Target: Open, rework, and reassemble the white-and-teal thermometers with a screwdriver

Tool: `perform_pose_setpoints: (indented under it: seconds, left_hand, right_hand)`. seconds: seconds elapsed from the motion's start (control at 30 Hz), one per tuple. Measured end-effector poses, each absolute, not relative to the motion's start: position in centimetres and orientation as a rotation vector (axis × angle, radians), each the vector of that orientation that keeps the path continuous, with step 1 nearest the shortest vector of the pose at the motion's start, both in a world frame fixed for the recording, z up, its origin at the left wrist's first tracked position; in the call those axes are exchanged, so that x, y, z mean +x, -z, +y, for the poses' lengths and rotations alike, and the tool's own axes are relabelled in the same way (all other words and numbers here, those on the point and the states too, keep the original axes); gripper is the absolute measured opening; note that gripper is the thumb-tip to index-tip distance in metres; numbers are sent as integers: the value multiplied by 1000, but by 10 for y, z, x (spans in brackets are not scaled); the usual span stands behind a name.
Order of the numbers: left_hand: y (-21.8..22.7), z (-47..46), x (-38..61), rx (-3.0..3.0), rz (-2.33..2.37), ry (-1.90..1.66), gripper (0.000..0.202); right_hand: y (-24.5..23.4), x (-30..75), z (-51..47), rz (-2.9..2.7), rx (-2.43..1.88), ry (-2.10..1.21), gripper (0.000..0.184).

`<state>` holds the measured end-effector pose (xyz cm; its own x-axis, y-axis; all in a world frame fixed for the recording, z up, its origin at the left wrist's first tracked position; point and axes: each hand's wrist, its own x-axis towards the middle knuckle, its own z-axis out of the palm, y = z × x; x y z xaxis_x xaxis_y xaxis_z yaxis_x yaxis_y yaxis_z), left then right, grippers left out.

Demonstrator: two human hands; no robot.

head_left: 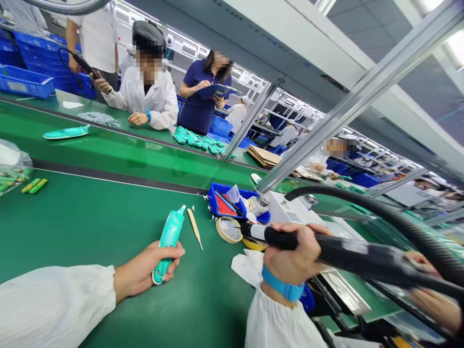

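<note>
My left hand (148, 270) lies on the green bench mat and is closed round the lower end of a teal plastic handle-shaped device (169, 237), which points away from me. My right hand (295, 253), with a blue wrist strap (282, 286), grips a black electric screwdriver (326, 249) held level. Its white tip (255, 232) points left over a tape roll filled with small screws (229, 229). A thick black hose (380, 212) arcs from the tool to the right.
A wooden stick (195, 228) lies by the device. A blue tray (232, 203) of small items stands behind the tape roll, and white cloth (248, 268) is near my right wrist. Across the green conveyor (108, 150), people in white coats work; teal parts (197, 139) are piled there.
</note>
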<state>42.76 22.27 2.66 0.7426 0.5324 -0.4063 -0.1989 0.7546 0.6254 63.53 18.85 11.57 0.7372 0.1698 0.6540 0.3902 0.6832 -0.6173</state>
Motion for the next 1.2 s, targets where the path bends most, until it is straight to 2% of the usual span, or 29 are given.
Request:
perform_pose_setpoints:
  seconds: [0.23, 0.5, 0.77, 1.0, 1.2]
  left_hand:
    - [-30, 221, 428, 639, 622, -404, 20]
    - [-31, 222, 430, 642, 622, -392, 22]
    - [-33, 221, 429, 639, 635, -384, 24]
    - [-23, 223, 430, 602, 601, -474, 22]
    - [-23, 227, 430, 485, 647, -556, 28]
  right_hand:
    - [-79, 656, 216, -743, -906, 99, 17]
    - [-62, 665, 226, -736, -976, 68, 21]
    - [-81, 653, 211, -743, -875, 137, 17]
    - [-91, 636, 201, -721, -889, 55, 15]
    - [-106, 603, 173, -643, -793, -235, 15]
